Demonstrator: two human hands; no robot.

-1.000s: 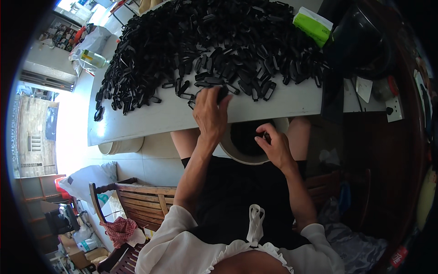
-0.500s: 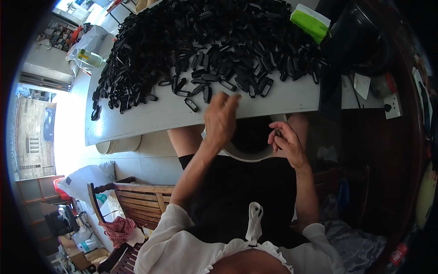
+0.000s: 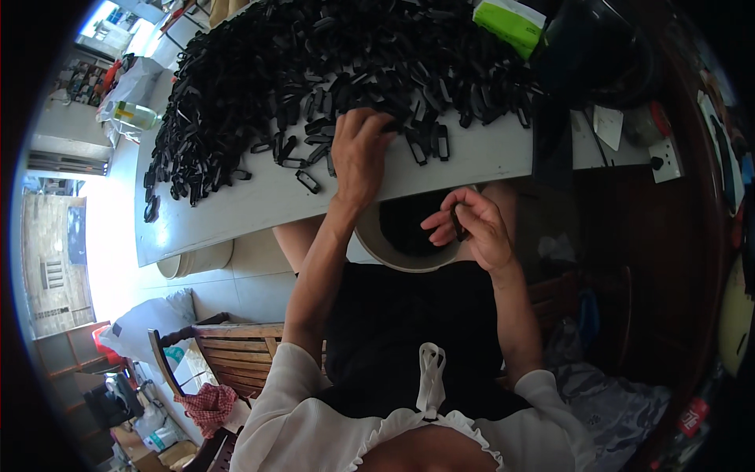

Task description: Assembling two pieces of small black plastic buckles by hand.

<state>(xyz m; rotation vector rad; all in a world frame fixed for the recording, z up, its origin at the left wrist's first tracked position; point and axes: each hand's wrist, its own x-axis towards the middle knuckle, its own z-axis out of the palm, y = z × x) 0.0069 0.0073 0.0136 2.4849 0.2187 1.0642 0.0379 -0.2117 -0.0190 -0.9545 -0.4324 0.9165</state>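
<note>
A big heap of small, oblong black plastic parts (image 3: pixel 259 86) covers much of the white table (image 3: pixel 259 208). My left hand (image 3: pixel 360 153) reaches over the near edge of the heap. Its fingers are bent, and a black part shows at their tips. My right hand (image 3: pixel 478 228) is in front of the table edge, pinching one dark oblong part (image 3: pixel 458 223) between thumb and fingers. Below it a pale round bucket (image 3: pixel 410 267) stands between my knees, its inside dark; what lies in it is hard to make out.
A green-and-white tissue pack (image 3: pixel 511 27) lies at the heap's far right, near a large black container (image 3: pixel 602 59). A white power strip (image 3: pixel 666 161) sits at the right. A wooden bench (image 3: pixel 232 354) stands on the left, and another pale bucket (image 3: pixel 197 259) is under the table.
My left hand has moved farther over the table to the near edge of the heap. My right hand has turned a little, showing its part more plainly. The whole view has shifted slightly.
</note>
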